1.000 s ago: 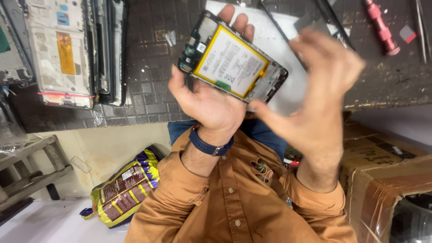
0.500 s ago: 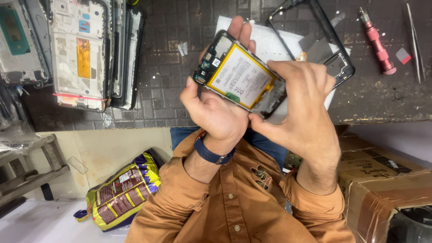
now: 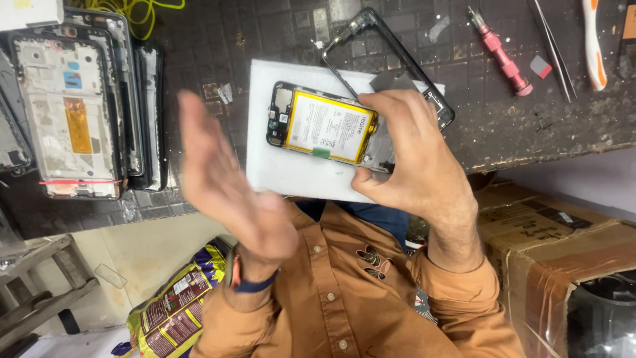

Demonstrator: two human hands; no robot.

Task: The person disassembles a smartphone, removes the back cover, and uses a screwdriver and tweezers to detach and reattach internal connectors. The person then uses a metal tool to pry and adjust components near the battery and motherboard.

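My right hand grips an opened phone by its right end. The phone lies back side up, with a yellow battery and bare circuit board showing. It sits low over a white foam sheet on the dark workbench; I cannot tell whether it touches the sheet. My left hand is blurred in the air to the left of the sheet. Its palm is flat, its fingers are apart, and it holds nothing. It wears a dark wristband.
A black phone frame lies behind the sheet. Several stripped phone bodies are stacked at the left. A red screwdriver, tweezers and a white-and-orange tool lie at the right. Below the bench are a cardboard box and a snack bag.
The phone went from my left hand to my right hand and came down over the white sheet. My left hand let go and swung away to the left.
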